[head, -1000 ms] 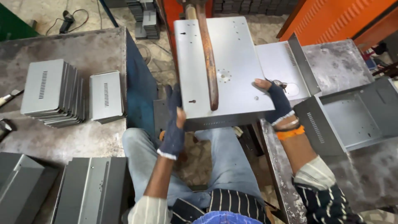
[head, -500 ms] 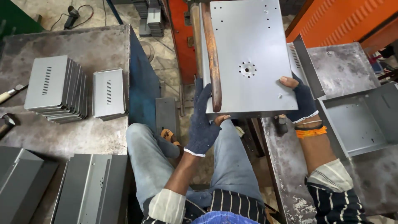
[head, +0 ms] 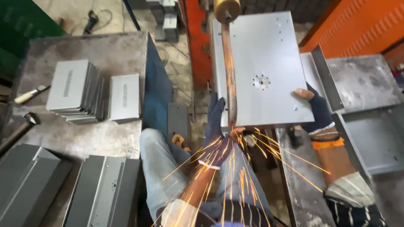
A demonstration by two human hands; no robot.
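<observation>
Head view: both gloved hands grip the grey metal panel (head: 269, 63), left hand (head: 216, 122) at its lower edge, right hand (head: 317, 111) clamping its corner, sparks (head: 227, 164) spraying below the left fingers

Grey sheet-metal panel (head: 269, 54): rectangular, flat, with a central ring of small holes; occupies the upper centre of the frame, near edge shedding orange sparks toward the lower centre.

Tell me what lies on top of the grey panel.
A rusty curved arm crosses the panel; sparks fly at its tip. The right hand grips the edge. The contact point is hidden by glare.
</observation>
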